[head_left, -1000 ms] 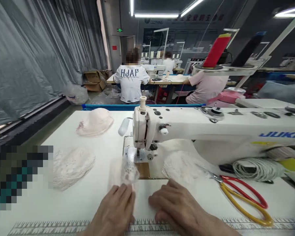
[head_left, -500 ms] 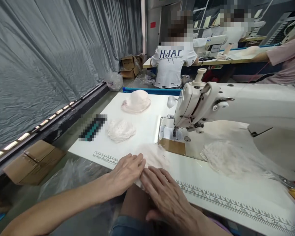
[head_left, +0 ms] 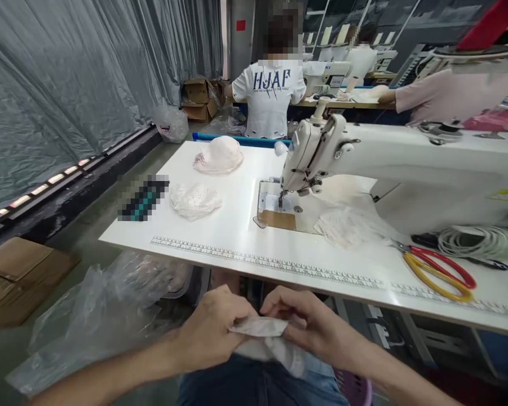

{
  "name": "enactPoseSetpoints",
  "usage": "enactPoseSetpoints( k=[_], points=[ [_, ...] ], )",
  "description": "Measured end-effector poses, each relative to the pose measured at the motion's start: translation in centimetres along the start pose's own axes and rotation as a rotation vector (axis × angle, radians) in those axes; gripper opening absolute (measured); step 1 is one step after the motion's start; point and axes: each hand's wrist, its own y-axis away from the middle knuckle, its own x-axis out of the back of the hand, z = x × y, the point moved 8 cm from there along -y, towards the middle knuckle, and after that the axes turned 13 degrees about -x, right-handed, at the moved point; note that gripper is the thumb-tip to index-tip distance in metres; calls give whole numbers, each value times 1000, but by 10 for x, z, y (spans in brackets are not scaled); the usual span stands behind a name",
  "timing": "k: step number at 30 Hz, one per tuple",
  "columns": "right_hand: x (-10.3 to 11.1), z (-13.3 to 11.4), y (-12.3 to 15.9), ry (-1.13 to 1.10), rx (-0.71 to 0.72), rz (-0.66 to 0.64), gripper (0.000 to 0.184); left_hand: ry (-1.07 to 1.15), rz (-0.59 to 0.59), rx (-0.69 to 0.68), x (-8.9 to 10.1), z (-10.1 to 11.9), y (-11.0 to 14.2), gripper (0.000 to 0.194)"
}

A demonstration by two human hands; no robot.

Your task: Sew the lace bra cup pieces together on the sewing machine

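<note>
Both my hands are down over my lap, below the front edge of the white sewing table (head_left: 220, 237). My left hand (head_left: 213, 332) and my right hand (head_left: 310, 324) each pinch one end of a small pale lace fabric piece (head_left: 262, 334), which hangs between them. On the table stands a white sewing machine (head_left: 389, 163), its needle area over a brown patch. A flat piece of white lace (head_left: 347, 225) lies to the right of the needle.
A lace pile (head_left: 194, 200) and a pink hat-shaped piece (head_left: 219, 155) lie at the table's left. Red and yellow scissors (head_left: 440, 269) and a coiled white cord (head_left: 477, 242) lie at the right. Clear plastic bags (head_left: 105, 304) and a cardboard box (head_left: 12, 276) are on the floor. Other people sit at machines behind.
My hands have come off the table's front edge and down to my lap, taking the small lace piece with them. The view has pulled back from the table.
</note>
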Motion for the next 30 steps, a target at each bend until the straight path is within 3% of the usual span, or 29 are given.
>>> enactPoseSetpoints(
  k=[3, 5, 7, 11, 15, 20, 30],
  points=[
    [-13, 15, 9, -296, -184, -203, 22, 512, -180, 308, -20, -6, 14, 22],
    [-17, 21, 9, -331, -201, -226, 24, 714, -170, 394, -27, -8, 14, 25],
    [-17, 22, 7, -267, -160, -186, 22, 791, -87, 446, -32, -15, 10, 25],
    [-9, 24, 10, -130, -125, -117, 25, 703, 32, 438, -34, -26, 2, 18],
    [-2, 35, 16, -141, -187, -76, 18, 636, 40, 431, -31, -30, 2, 21],
    [-2, 44, 16, -83, -248, -26, 8, 749, -14, 504, -47, -33, 3, 29],
    [12, 51, 12, -120, -187, 95, 8, 613, 142, 515, -42, -44, -6, 20]
  ],
)
